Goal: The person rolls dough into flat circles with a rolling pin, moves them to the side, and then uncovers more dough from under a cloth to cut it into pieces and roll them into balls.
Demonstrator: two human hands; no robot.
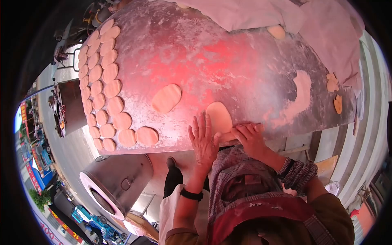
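A flat oval of dough (219,116) lies near the front edge of the floury worktable (196,49). My left hand (204,141) rests with fingers stretched out, its fingertips at the dough's left side and its thumb by the end of a wooden rolling pin (225,137). Wrapped around that pin is my right hand (251,141), just below the dough. Another dough oval (166,98), with faint lines across its top, lies farther left. Rows of similar dough rounds (115,105) cover the table's left end.
A pale cloth (326,36) covers the back right, with a dough piece (277,32) at its edge. Dough scraps (337,104) and a flour patch (302,92) lie to the right. Below the table's left front stands a metal drum (122,179); a person's shoe (171,162) shows beside it.
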